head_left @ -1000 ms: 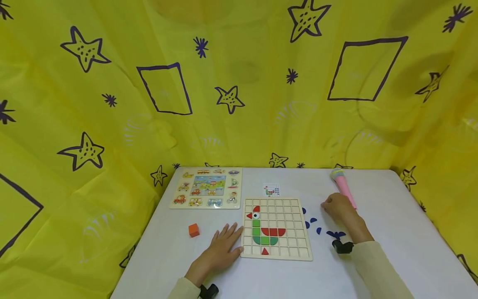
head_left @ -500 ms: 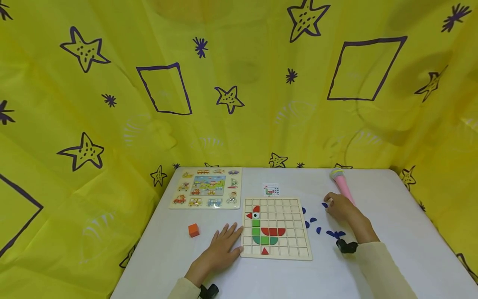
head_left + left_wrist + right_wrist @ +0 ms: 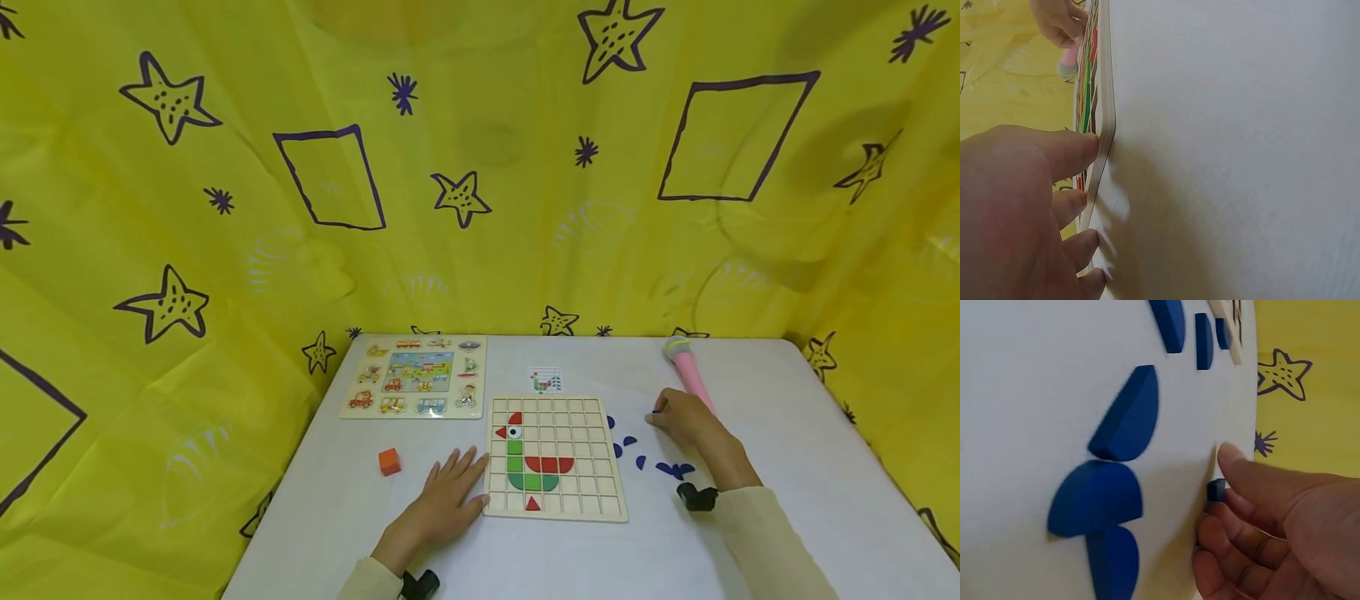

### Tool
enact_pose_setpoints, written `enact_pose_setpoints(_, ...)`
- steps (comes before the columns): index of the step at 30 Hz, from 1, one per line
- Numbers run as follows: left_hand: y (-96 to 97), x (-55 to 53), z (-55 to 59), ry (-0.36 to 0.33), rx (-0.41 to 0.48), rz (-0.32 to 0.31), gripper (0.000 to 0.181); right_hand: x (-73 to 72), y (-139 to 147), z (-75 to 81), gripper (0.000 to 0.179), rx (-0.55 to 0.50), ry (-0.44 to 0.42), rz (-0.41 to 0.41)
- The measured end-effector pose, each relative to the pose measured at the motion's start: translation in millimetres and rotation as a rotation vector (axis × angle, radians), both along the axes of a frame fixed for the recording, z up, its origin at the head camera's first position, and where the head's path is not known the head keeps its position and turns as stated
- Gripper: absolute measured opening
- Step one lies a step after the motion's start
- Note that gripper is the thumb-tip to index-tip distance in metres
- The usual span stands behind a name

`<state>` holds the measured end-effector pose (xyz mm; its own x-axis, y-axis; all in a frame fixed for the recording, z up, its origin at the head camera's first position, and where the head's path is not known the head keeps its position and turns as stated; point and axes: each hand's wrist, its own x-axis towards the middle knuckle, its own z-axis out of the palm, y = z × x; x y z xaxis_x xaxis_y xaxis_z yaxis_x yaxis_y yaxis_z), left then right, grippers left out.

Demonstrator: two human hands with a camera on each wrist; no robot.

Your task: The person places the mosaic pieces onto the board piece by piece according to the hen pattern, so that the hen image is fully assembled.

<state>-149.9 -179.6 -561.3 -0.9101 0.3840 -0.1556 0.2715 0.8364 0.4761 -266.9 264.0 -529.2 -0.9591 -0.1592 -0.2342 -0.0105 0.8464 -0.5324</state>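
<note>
Flat on the table, my left hand has its fingers spread, with fingertips at the left edge of the wooden grid board. The left wrist view shows the thumb and fingertips against the edge of that board. Red and green pieces and a round eye piece form a bird in the grid. Right of the board, my right hand pinches a small blue piece between thumb and index finger, low over the table. Much of that piece is hidden by the fingers. Several blue half-round pieces lie nearby.
Behind my right hand lies a pink toy microphone. A small picture card sits beyond the grid board. At the back left is a vehicle puzzle board, with an orange cube in front of it. A yellow patterned curtain borders the table.
My right hand has shifted slightly right and drawn a little nearer. A blue piece showed at its fingertips half a second ago and is now mostly covered by them. The left hand stays still.
</note>
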Motion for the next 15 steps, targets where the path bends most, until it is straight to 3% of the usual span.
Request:
enact_pose_setpoints(7, 1.1, 0.7, 3.5, -0.006, 0.003, 0.003, 0.067, 4.5, 5.8, 7.1, 0.031, -0.018, -0.061, 0.046)
enact_pose_setpoints(15, 2.4, 1.2, 4.4, -0.013, 0.009, 0.005, 0.067, 4.9, 5.0, 5.4, 0.03, -0.006, -0.053, 0.015)
